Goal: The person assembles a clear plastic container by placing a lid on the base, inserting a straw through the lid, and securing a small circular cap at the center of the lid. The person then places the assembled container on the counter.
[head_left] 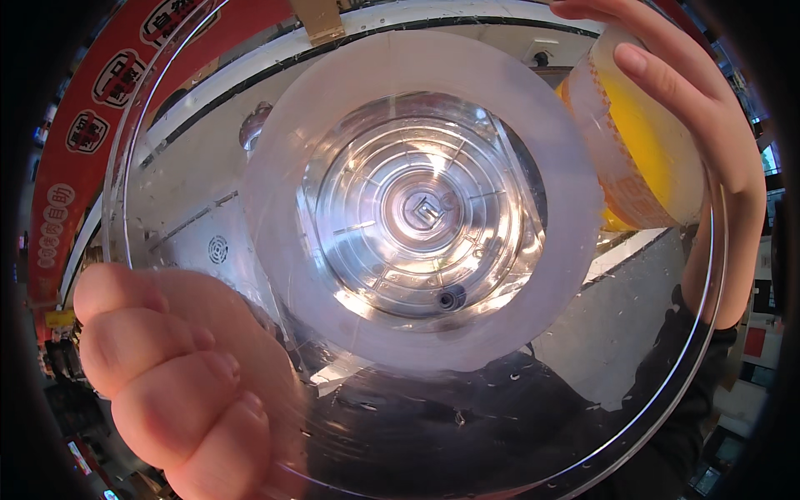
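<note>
A large round clear plastic tub (pixel 467 408) fills most of the view, with water drops on its wall. It has a frosted ring (pixel 292 225) and a ridged, concentric-ringed centre (pixel 425 212), where a small dark round piece (pixel 450 297) shows. My left hand (pixel 179 383) is closed over the tub's rim at the lower left, fingers curled. At the upper right my right hand (pixel 683 92) wraps round a yellow-and-whitish cup-shaped container (pixel 646 150) with an orange patterned band. Part of it lies behind the fingers. Whether it is inside the tub or behind it, I cannot tell.
Through the clear plastic a metal counter (pixel 196 200) shows, with a round slotted drain-like mark (pixel 217 249). A red printed panel (pixel 79 158) stands along the left. A brown piece (pixel 321 21) is at the top edge.
</note>
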Available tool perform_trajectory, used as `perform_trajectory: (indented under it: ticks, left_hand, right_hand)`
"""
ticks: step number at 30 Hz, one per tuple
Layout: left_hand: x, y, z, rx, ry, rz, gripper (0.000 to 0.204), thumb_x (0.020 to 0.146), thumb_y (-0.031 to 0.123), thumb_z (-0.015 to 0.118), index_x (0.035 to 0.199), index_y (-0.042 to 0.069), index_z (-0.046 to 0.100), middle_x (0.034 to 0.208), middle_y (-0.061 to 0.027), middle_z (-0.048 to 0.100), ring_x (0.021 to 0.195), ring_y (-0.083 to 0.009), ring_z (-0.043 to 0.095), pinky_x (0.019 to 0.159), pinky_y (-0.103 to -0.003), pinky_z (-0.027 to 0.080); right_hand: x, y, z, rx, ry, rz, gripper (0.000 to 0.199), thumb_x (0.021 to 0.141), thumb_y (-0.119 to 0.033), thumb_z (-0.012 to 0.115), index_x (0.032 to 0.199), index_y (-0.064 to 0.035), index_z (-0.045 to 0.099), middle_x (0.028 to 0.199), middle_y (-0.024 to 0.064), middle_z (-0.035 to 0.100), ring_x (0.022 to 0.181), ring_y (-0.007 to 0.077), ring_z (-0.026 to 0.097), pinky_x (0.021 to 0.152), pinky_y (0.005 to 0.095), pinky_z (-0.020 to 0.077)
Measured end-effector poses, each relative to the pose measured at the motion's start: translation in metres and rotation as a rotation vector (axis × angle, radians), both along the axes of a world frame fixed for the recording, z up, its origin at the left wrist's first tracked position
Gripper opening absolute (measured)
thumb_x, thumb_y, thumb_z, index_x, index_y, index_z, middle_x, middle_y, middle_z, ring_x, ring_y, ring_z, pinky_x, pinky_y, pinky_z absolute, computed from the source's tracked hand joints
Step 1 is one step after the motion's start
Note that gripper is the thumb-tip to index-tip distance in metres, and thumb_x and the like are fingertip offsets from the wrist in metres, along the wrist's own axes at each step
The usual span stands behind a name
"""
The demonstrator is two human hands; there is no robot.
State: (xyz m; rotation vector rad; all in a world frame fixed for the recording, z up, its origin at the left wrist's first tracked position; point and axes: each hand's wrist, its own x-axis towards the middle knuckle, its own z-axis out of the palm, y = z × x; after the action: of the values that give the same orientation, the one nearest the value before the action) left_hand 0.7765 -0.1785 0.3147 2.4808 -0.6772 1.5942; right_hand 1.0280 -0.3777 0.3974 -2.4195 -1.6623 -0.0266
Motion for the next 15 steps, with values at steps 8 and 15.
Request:
perform_trajectory:
  ticks: [8,15]
  left_hand:
    - [0.001,0.002,-0.005,-0.009,-0.049,0.004,0.046,0.098,0.050,0.029,0.074,0.015,0.046,0.069,-0.0003,0.040,0.064,-0.0175,0.036,0.060,-0.036,0.025]
    - [0.002,0.010,-0.010,-0.029,-0.101,-0.099,0.049,0.100,0.048,0.032,0.078,0.009,0.052,0.069,-0.0013,0.042,0.064,-0.0182,0.037,0.060,-0.036,0.026]
  right_hand:
    - [0.001,0.001,-0.004,0.044,0.032,-0.019,0.051,0.096,-0.039,0.053,0.130,-0.0007,0.055,0.124,0.0174,0.060,0.119,0.0266,0.055,0.103,0.0374,0.0427]
    - [0.002,-0.009,-0.007,0.149,0.087,0.054,0.048,0.095,-0.035,0.056,0.130,-0.0022,0.056,0.124,0.0167,0.061,0.120,0.0257,0.055,0.104,0.0366,0.0419]
